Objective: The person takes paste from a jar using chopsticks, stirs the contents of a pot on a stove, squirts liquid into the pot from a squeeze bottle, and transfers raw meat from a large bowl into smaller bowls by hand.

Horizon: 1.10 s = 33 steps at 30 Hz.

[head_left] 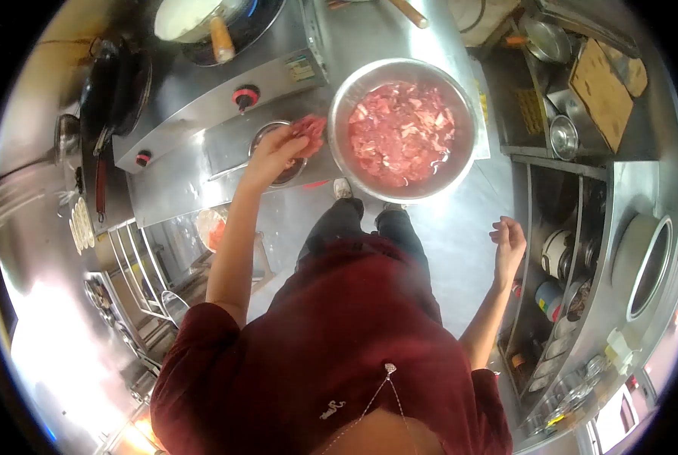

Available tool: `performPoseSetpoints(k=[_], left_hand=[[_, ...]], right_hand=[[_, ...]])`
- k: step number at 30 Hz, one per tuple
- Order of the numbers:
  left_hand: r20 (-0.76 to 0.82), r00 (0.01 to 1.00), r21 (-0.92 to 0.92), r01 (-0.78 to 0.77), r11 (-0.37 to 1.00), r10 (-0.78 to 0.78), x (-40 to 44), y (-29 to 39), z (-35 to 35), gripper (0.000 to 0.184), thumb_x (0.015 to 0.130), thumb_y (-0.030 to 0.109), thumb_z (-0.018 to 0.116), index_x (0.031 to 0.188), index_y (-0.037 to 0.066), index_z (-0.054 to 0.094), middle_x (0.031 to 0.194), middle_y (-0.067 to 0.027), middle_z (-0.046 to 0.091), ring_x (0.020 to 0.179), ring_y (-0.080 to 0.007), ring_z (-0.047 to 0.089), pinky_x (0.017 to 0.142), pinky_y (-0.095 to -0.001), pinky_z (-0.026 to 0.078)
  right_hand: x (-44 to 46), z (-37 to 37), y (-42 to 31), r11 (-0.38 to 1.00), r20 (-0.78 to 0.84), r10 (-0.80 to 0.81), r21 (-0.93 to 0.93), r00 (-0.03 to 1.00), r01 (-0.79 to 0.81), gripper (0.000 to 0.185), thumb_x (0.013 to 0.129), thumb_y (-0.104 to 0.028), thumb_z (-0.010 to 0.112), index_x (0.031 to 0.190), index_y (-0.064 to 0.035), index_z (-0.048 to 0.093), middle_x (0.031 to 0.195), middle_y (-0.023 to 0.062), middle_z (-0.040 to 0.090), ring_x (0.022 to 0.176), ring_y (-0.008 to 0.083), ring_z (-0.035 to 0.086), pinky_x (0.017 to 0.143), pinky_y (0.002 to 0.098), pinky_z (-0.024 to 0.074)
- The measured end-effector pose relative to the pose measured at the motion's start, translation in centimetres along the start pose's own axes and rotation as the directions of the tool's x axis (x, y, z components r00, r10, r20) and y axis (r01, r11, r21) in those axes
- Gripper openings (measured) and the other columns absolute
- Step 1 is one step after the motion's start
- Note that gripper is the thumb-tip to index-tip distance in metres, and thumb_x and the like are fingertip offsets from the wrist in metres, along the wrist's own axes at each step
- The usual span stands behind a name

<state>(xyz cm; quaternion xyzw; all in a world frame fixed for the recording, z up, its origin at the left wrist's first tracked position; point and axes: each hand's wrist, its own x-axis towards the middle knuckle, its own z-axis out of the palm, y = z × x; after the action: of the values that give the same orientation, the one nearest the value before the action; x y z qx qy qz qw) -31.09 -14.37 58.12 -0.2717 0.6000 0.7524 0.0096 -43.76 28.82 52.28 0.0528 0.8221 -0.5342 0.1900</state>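
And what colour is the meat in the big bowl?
The meat is mostly pinkish red; head view.

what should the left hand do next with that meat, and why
The left hand should probably shift the meat fully over the small round container before letting go: the hand overlaps that container in this view, but the meat juts past its rim toward the big metal bowl.

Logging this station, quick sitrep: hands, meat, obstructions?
Left hand gripping raw meat, near big metal bowl. Right hand away from bowl, nothing visible in it. More meat inside bowl. No obstruction seen between left hand and bowl.
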Motion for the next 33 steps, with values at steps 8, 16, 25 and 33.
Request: performPoseSetpoints(k=[8,16,25,33], left_hand=[[-0.305,0.891,0.847,0.092,0.523,0.338,-2.5,-8.7,-6.1,0.021,0.081,0.016,0.055,0.099,0.005,0.058,0.092,-0.0169,0.059,0.081,-0.0321,0.058,0.07,-0.0364,0.046],[0.228,0.869,0.798,-0.426,0.427,0.44,10.1,-4.9,3.6,0.033,0.078,0.014,0.063,0.108,0.005,0.055,0.096,-0.0133,0.056,0.082,-0.023,0.06,0.07,-0.0315,0.048],[0.007,0.991,0.984,-0.031,0.177,0.136,17.7,-5.5,13.9,0.072,0.062,0.054,0.067,0.113,0.005,0.05,0.113,-0.023,0.05,0.106,-0.0349,0.05,0.087,-0.0419,0.042],[0.176,0.959,0.865,-0.258,0.431,0.22,20.3,-5.5,11.8,0.048,0.067,0.036,0.066,0.097,0.0,0.057,0.086,-0.0194,0.062,0.084,-0.0337,0.06,0.075,-0.0398,0.047]], right_hand=[[-0.2,3.3,-3.2,0.998,0.032,-0.023,-0.062,0.999,0.025,0.022,0.085,-0.017,0.053,0.095,0.0016,0.057,0.079,0.0059,0.059,0.067,0.0107,0.054,0.061,0.0221,0.0425],[-3.5,2.7,-1.5,1.0,-0.059,0.015,-0.016,0.998,-0.016,0.025,0.085,-0.018,0.053,0.096,0.0039,0.057,0.077,0.0075,0.06,0.066,0.0118,0.054,0.061,0.0228,0.0433],[-5.7,-0.3,2.1,0.994,-0.173,0.102,0.066,0.98,-0.092,0.026,0.085,-0.02,0.053,0.095,0.0044,0.056,0.077,0.0082,0.06,0.066,0.0126,0.055,0.061,0.0241,0.045],[-4.5,-1.9,2.4,0.996,-0.178,0.082,0.04,0.981,-0.076,0.025,0.085,-0.019,0.053,0.096,0.0028,0.057,0.076,0.0081,0.06,0.065,0.0123,0.056,0.061,0.0242,0.0449]])
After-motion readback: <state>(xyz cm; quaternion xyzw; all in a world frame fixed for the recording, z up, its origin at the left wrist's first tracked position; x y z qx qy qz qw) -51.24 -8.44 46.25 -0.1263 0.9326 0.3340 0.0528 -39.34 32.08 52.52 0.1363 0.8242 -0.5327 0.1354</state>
